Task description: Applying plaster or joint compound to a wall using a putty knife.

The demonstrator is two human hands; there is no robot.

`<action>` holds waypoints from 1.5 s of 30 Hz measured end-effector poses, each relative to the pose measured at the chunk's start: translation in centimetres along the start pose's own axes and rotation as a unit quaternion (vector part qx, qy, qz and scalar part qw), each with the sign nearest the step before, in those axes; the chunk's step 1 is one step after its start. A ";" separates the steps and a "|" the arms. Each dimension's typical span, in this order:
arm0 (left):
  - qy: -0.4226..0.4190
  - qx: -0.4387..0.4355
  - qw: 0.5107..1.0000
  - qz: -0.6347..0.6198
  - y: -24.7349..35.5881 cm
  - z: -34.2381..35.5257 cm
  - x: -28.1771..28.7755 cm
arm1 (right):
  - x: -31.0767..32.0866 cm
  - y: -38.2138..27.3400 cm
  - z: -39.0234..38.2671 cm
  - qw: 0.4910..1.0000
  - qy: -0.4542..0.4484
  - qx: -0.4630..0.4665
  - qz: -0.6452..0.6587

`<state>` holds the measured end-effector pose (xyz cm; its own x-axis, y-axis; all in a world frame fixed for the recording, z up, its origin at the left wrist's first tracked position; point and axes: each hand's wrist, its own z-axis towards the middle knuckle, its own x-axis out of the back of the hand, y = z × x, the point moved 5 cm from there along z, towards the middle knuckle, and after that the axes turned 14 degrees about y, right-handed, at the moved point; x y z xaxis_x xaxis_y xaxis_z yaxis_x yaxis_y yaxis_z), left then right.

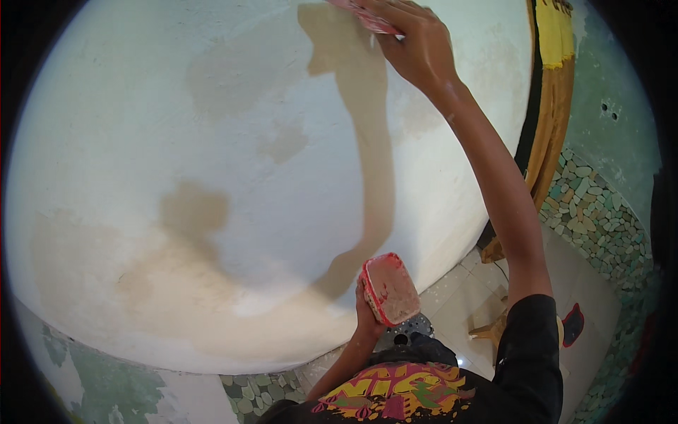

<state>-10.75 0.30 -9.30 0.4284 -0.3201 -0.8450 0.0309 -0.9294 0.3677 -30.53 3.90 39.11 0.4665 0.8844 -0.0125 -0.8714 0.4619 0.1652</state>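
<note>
My right hand (417,46) is raised to the top of a large curved white surface (120,141), closed on a flat pink-stained scraper-like tool (364,15) that lies against or very near it; its exact kind is hard to make out. My arm casts a long shadow on the surface, which has faint beige patches. My left hand (369,314) is low in front of me, fingers wrapped round a red-rimmed rectangular plastic tub (392,288) with pale pinkish paste smeared inside.
Right of the white surface stand a wooden upright (554,120) with yellow material on top and a green wall (604,71). Pebble tiling (586,198) borders floor tiles (459,304), where a wooden object (487,331) and a red-edged dark item (573,325) lie.
</note>
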 end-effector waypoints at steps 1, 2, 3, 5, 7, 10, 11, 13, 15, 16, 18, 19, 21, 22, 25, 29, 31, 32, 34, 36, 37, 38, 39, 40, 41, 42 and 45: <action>-0.004 0.017 1.000 -0.025 -0.4 0.0 0.3 | -1.1 0.4 -0.2 1.000 0.002 0.000 0.002; -0.009 0.034 0.998 -0.049 -0.8 0.1 0.5 | -2.2 0.5 -1.1 0.998 0.035 0.041 -0.024; -0.008 0.030 0.998 -0.050 -1.0 0.1 0.5 | -3.1 0.3 -1.9 0.993 0.067 0.082 -0.050; 0.045 -0.002 0.998 -0.038 -1.2 -0.3 1.3 | -3.1 -1.7 -4.5 0.994 0.066 0.083 -0.019; 0.043 0.003 0.998 -0.042 -1.3 -0.2 1.1 | -2.0 -2.9 -7.0 0.997 0.025 0.079 -0.013; 0.027 0.021 0.998 -0.058 -1.1 -0.4 0.5 | -0.1 -4.6 -9.7 0.995 -0.065 0.074 0.022; 0.016 0.032 0.997 -0.070 -1.2 -0.5 0.3 | 0.9 -4.9 -10.2 0.995 -0.067 0.074 0.026; 0.008 0.019 0.997 -0.068 -1.3 0.3 0.9 | 2.0 -5.1 -11.7 0.981 -0.143 -0.026 0.132; 0.002 0.013 0.998 -0.065 -1.4 0.6 0.5 | 3.4 -4.9 -13.0 0.932 -0.156 -0.196 0.261; 0.005 -0.005 0.998 -0.065 -1.4 0.6 0.2 | 4.1 -3.6 -14.6 0.860 -0.145 -0.363 0.326; 0.012 -0.021 0.997 -0.069 -1.5 0.9 0.2 | 6.0 -2.9 -17.8 0.665 -0.113 -0.624 0.394; 0.008 -0.035 0.997 -0.075 -1.5 0.9 0.4 | 7.3 -3.1 -18.7 0.663 -0.116 -0.628 0.391; 0.008 -0.046 0.995 -0.086 -1.9 0.5 0.5 | 9.6 -3.4 -21.1 0.497 -0.065 -0.720 0.479; 0.025 -0.061 0.994 -0.083 -1.9 0.5 0.4 | 9.9 -2.8 -23.2 0.463 -0.066 -0.739 0.485; 0.079 -0.096 0.990 -0.071 -1.8 -0.5 0.0 | 12.5 -3.5 -27.1 0.425 -0.050 -0.772 0.470; 0.049 -0.134 0.986 -0.081 -1.6 -1.2 -0.8 | 16.4 -6.2 -31.0 0.412 -0.070 -0.802 0.427; 0.064 -0.149 0.984 -0.078 -1.4 -1.0 -0.8 | 17.7 -7.1 -33.5 0.399 -0.070 -0.815 0.414; 0.075 -0.174 0.979 -0.074 -1.2 -1.0 -0.6 | 18.3 -7.5 -34.7 0.417 -0.064 -0.815 0.399; 0.101 -0.192 0.973 -0.073 -1.1 -1.3 -0.7 | 19.5 -8.0 -35.4 0.434 -0.089 -0.814 0.377; 0.106 -0.229 0.967 -0.036 -0.6 -1.4 -0.9 | 20.4 -8.6 -35.9 0.493 -0.148 -0.799 0.311; 0.119 -0.225 0.966 -0.036 -0.6 -1.4 -0.7 | 20.7 -8.9 -36.0 0.484 -0.154 -0.805 0.306; 0.127 -0.247 0.961 -0.002 -0.4 -1.7 -0.6 | 20.7 -9.3 -35.5 0.557 -0.231 -0.745 0.287; 0.132 -0.266 0.954 0.034 -0.2 -1.9 -0.5 | 20.7 -9.8 -35.0 0.621 -0.303 -0.673 0.265; 0.129 -0.260 0.956 0.033 -0.2 -1.9 -0.2 | 20.4 -10.4 -34.9 0.642 -0.317 -0.647 0.263; 0.136 -0.254 0.957 0.035 -0.2 -1.8 0.3 | 20.2 -10.7 -35.0 0.635 -0.319 -0.654 0.260; 0.121 -0.264 0.957 0.019 -0.1 -1.9 0.6 | 19.9 -11.0 -34.8 0.647 -0.342 -0.630 0.260; 0.116 -0.277 0.954 0.009 -0.1 -2.0 1.2 | 18.9 -11.9 -35.0 0.665 -0.381 -0.590 0.253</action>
<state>-8.47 0.39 -9.61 0.6204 -0.2262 -0.7510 0.4660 -0.6639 0.5849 -16.66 17.46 2.42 -0.3818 0.8642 0.3277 -0.2486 0.2455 -0.9370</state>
